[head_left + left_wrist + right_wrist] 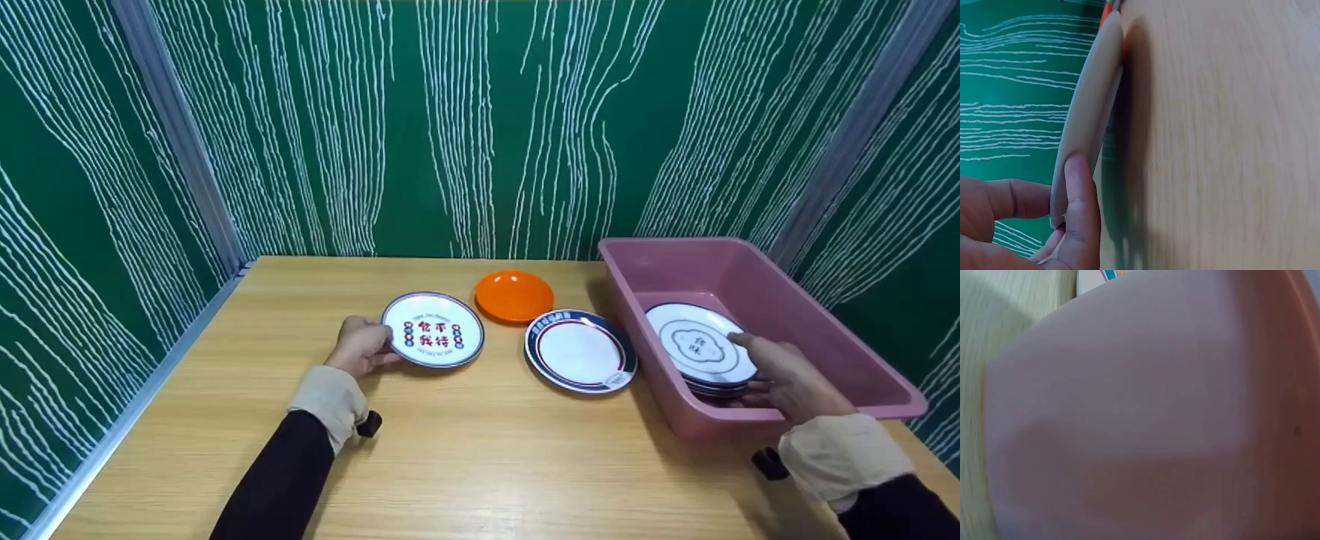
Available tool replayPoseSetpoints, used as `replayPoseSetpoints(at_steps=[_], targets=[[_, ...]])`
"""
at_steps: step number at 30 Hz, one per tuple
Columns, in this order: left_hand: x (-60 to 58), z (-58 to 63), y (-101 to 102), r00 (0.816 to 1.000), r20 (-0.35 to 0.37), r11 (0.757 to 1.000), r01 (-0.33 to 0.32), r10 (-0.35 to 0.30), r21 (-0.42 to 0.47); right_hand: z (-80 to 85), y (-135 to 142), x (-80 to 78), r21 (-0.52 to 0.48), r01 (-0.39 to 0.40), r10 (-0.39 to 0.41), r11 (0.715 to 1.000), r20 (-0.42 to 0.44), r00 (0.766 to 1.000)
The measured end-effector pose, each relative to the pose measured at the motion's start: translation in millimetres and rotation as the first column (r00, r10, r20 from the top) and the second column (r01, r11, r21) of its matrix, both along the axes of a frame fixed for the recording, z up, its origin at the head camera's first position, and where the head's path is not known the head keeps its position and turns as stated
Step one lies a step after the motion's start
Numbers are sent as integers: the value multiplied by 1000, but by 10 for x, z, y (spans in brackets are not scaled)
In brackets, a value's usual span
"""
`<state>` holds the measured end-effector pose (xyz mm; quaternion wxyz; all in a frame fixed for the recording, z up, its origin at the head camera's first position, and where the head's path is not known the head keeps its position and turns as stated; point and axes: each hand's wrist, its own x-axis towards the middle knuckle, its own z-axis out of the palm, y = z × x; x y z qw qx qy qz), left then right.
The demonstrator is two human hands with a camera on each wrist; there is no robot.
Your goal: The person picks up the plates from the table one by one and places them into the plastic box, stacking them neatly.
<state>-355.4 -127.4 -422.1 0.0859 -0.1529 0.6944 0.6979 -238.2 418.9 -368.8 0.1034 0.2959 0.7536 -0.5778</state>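
Note:
My left hand point(362, 345) pinches the left edge of a white plate point(433, 330) with red characters and a blue rim. In the left wrist view this plate point(1086, 112) is seen edge-on, over its shadow on the table, with fingers point(1081, 185) beneath it. On the right, my right hand point(791, 375) reaches over the near wall of a pink basin point(810, 322). Its thumb lies on the rim of the top white plate point(697, 341) in a stack, and its fingers are at the stack's side, partly hidden. The basin's outer wall point(1129, 410) fills the right wrist view, hiding that hand.
An orange plate point(514, 296) lies at the back middle of the wooden table point(450, 465). In front of it, beside the basin, is a white plate with a dark blue band point(581, 351). Green walls with white streaks point(450, 127) enclose the back and sides.

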Motion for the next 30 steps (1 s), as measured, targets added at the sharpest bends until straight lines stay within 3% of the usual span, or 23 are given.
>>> replayPoseSetpoints(at_steps=[7,12,18,23,30], targets=[[8,39,2,1000,30,999,-10,8,53,-2,-28,-16,52,7,-8,999,12,1000],[31,27,-9,1000,20,994,-19,17,103,-13,-66,-50,56,54,-53,997,-13,998],[74,9,-11,999,-24,993,-34,37,113,-22,-83,-35,139,-31,46,990,-103,994],[115,1,39,995,-66,987,-61,71,149,-30,-136,-8,265,-14,90,964,-279,956],[187,4,126,988,-115,982,-85,105,166,-48,-239,41,455,47,171,889,-428,887]])
